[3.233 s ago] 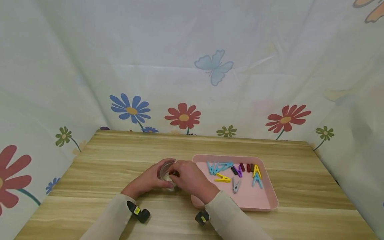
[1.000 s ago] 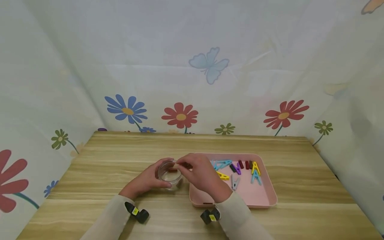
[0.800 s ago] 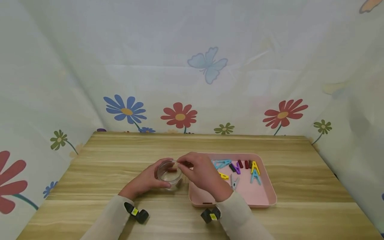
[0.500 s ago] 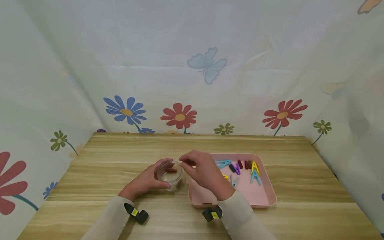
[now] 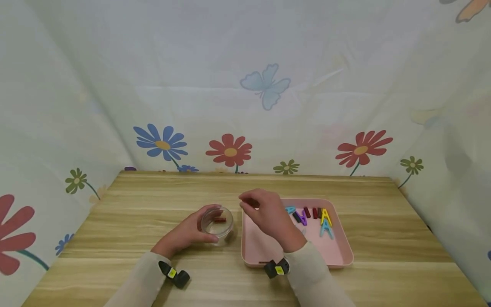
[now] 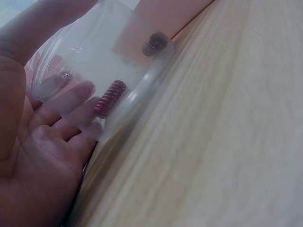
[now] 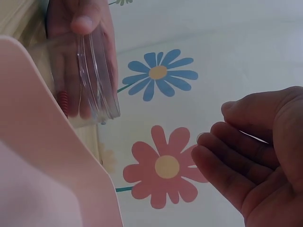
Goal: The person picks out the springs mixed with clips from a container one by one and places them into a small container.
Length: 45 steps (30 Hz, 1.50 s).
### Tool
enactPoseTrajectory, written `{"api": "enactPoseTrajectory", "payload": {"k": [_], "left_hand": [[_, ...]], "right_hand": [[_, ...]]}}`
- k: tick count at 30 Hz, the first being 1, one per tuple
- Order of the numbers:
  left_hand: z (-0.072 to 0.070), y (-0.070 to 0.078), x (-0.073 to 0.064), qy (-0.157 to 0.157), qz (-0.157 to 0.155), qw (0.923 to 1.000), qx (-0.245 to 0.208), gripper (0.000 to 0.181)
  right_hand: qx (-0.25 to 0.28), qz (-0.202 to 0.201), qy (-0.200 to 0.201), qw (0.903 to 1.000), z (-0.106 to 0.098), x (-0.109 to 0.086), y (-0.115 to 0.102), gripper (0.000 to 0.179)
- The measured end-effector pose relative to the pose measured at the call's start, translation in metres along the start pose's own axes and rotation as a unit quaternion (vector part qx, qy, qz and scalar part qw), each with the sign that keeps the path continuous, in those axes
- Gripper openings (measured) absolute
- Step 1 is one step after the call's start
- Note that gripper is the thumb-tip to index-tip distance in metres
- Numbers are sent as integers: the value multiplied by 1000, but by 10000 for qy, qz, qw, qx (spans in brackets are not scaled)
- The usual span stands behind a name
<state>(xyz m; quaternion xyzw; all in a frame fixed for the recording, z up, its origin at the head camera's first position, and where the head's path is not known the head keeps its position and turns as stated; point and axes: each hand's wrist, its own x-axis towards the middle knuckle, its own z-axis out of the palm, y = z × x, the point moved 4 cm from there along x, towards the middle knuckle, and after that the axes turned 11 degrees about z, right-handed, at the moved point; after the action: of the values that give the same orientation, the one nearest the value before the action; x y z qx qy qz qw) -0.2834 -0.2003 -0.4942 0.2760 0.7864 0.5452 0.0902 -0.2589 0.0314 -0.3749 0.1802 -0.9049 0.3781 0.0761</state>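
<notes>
My left hand grips a clear round jar at its side, thumb in front and fingers behind. A red coil spring lies inside the jar; the left wrist view shows its ridged coils close up through the wall. A dark reddish blob also shows through the plastic there. Right of the jar, my right hand hovers over the left end of the pink tray. Its fingers are loosely bent, with nothing between thumb and fingertips in the right wrist view.
The tray holds a purple clothespin, a yellow clothespin, blue clothespins and several dark red pieces. A dark ridged piece lies along its near wall. Flowered cloth hangs behind the wooden table.
My right hand, whose fingers were in the jar, has drawn back to the right over the tray. The spring in the jar has come into sight. My left hand keeps its hold.
</notes>
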Motion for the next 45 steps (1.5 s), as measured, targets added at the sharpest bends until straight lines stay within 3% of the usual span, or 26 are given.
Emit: {"api": "enactPoseTrajectory", "payload": {"k": [17, 33, 45], "left_hand": [[-1, 0, -4, 11, -48, 9999, -89, 85], [0, 2, -1, -2, -80, 10000, -3, 85], [0, 2, 1, 19, -64, 9999, 89, 87]], "right_hand": [[-53, 546, 1, 9985, -13, 6, 8, 23], [-11, 1341, -61, 9909, -23, 11, 35, 25], [-2, 1352, 23, 9908, -34, 13, 47, 25]]}}
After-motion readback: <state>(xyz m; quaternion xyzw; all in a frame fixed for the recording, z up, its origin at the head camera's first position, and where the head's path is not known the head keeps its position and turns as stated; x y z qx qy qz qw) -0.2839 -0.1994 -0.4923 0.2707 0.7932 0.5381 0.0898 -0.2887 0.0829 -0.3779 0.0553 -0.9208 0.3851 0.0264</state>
